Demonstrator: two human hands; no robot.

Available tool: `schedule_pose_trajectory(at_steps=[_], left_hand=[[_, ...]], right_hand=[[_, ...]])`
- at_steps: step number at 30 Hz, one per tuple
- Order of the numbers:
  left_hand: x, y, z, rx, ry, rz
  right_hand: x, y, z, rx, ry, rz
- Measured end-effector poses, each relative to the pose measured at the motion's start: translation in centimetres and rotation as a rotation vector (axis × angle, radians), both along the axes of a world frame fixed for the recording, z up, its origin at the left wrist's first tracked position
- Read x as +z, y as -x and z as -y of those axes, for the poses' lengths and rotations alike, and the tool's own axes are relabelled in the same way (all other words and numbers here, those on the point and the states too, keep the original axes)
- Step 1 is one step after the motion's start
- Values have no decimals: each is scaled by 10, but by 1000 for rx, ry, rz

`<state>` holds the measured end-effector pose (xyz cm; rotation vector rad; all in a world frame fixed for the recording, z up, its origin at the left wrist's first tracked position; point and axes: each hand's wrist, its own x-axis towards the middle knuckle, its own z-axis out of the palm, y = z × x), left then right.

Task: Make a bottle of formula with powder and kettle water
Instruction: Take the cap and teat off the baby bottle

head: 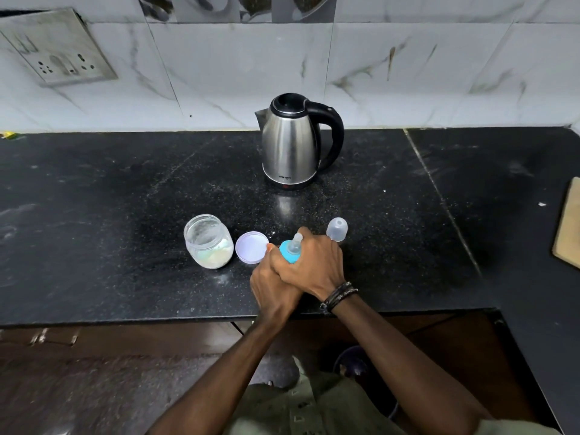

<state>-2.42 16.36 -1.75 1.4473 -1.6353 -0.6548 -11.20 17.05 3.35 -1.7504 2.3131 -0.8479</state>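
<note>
Right now both hands grasp the bottle (290, 251) at mid-frame: right hand (309, 265) on top, left hand (274, 285) beneath.

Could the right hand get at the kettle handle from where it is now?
Probably yes, once it lets go: the right hand grips the bottle, and bare counter lies between it and the kettle handle, which faces right.

in front of me a black speckled worktop (125, 199) meets a wall of white marbled tiles (235, 73). a grimy socket plate (59, 47) sits on the wall at upper left. a wooden board (569, 224) lies at the right edge.
</note>
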Motion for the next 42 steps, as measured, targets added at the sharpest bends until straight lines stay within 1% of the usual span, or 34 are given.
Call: schedule_pose_trajectory(at_steps=[2, 4, 7, 8, 10, 12, 14, 17, 19, 21, 24, 25, 26, 27, 29, 30, 31, 33, 36, 37, 38, 41, 42], left_hand=[[2, -4, 0, -54, -59, 27], [3, -10, 2, -133, -148, -17], [11, -18, 8, -380, -279, -229], [16, -19, 9, -490, -330, -271], [22, -23, 12, -626, -414, -278], [18, -24, 16, -618, -426, -298], [17, -24, 17, -524, -398, -364], [23, -22, 20, -454, -343, -408], [27, -22, 20, -452, -336, -405], [25, -22, 21, -440, -347, -409], [22, -23, 21, -415, -358, -424], [21, -23, 21, -415, -358, -426], [22, -23, 21, -421, -352, -425], [22, -23, 21, -438, -341, -425], [24, -20, 20, -470, -328, -419], [25, -19, 20, -476, -328, -418], [26, -18, 20, -477, -325, -421], [25, -19, 20, -457, -319, -443], [24, -22, 21, -444, -287, -439], [23, -22, 21, -445, -287, -434], [23, -21, 21, -444, -293, -430], [26, -19, 22, -464, -299, -423], [26, -18, 22, -475, -299, -425]], right_hand=[[0, 1, -2, 39, 60, 33], [-1, 4, -3, 87, 118, 46], [2, 13, -3, 225, 174, 64], [3, 17, -3, 285, 183, 74], [7, 22, -2, 391, 206, 93], [11, 24, 0, 438, 202, 98], [15, 26, 2, 441, 171, 176], [18, 26, -2, 361, 138, 477], [18, 26, -5, 330, 135, 576], [18, 27, -5, 360, 79, 678], [19, 31, -5, 464, -34, 895], [19, 33, -6, 485, -60, 907], [19, 33, -5, 486, -79, 865], [19, 31, -6, 465, -89, 781], [22, 24, -6, 358, -80, 624], [22, 21, -6, 303, -59, 600], [21, 19, -5, 274, -36, 614], [19, 20, -3, 284, -16, 693], [19, 26, -3, 398, -76, 899], [19, 27, -4, 425, -97, 934], [20, 27, -5, 427, -111, 917], [23, 21, -6, 309, -97, 675], [24, 19, -6, 271, -84, 629]])
